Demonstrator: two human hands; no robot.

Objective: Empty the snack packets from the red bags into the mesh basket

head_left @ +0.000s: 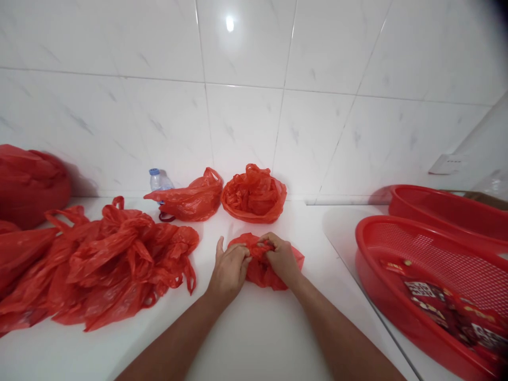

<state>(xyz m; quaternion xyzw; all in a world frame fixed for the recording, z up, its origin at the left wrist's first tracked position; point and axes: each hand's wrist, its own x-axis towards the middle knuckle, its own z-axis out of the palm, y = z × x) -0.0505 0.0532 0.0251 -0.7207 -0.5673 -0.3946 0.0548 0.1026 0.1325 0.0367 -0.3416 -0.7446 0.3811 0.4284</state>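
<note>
A red plastic bag (270, 272) lies on the white table in front of me, its top gathered between my hands. My left hand (232, 267) pinches the gathered plastic from the left, thumb sticking up and away. From the right, my right hand (282, 259) grips the same bunched top with curled fingers. What the bag contains, if anything, is hidden. Just behind it sits another red bag (254, 198) with its edge rolled into a round shape. Beside that stands a further red bag (194, 198) with its handle loop up.
A heap of loose red plastic bags (123, 254) covers the table's left side, with a large red bundle (32, 182) behind. A clear bottle (155, 180) with a blue cap stands near the tiled wall. At right, a red basket (371, 238) holds snack packets (436, 299); another red basket (405, 198) is behind.
</note>
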